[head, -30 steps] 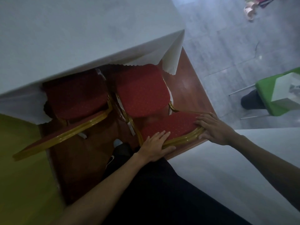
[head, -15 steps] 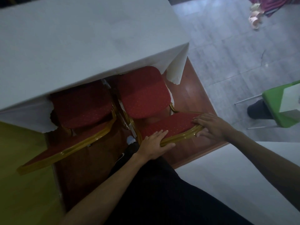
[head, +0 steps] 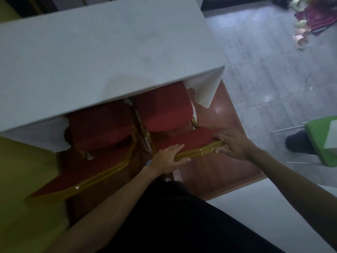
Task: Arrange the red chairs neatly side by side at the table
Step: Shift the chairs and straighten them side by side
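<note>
Two red chairs with gold frames stand side by side at a table point(head: 102, 57) covered in white cloth. The right red chair point(head: 164, 114) has its seat partly under the table edge. My left hand point(head: 168, 158) grips the left end of its backrest top. My right hand point(head: 232, 142) grips the right end of the same backrest. The left red chair point(head: 102, 125) sits beside it, its seat also partly under the cloth and its backrest angled out toward me, untouched.
A second white table point(head: 264, 216) lies close behind me at the lower right. A green chair point(head: 322, 141) stands at the right on grey tiles. Cups and cloth point(head: 310, 19) lie on the floor far right. A yellow-green surface point(head: 21, 179) fills the left.
The right chair has slid further under the table with both hands still on its backrest. The view has tilted up, showing more of the tabletop.
</note>
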